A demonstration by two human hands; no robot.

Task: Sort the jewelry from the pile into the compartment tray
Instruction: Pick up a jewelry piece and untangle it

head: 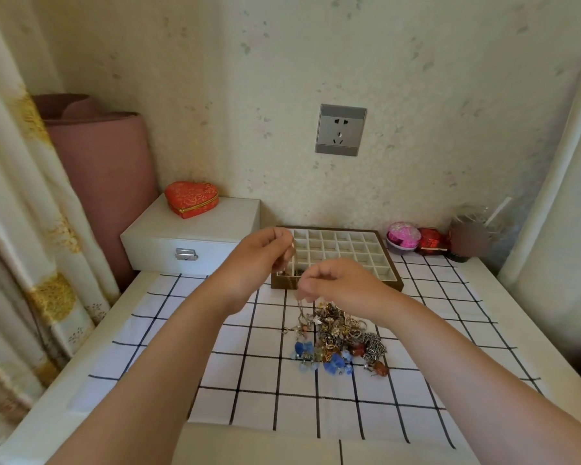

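One chain hangs pinched between left hand and right hand.

Definitely a home, bedroom corner by the look of it. Faded floral wallpaper with a plain socket set in it, long curtain with gold patches down the left, pink roll propped upright in the corner. White worktop dressed with a checked cloth, very domestic. Personal keepsake stuff all round: white latch box with a red heart box on top, shiny pink and red trinket boxes against the wall on the right, plus a compartment tray and a jewelry pile on the cloth.
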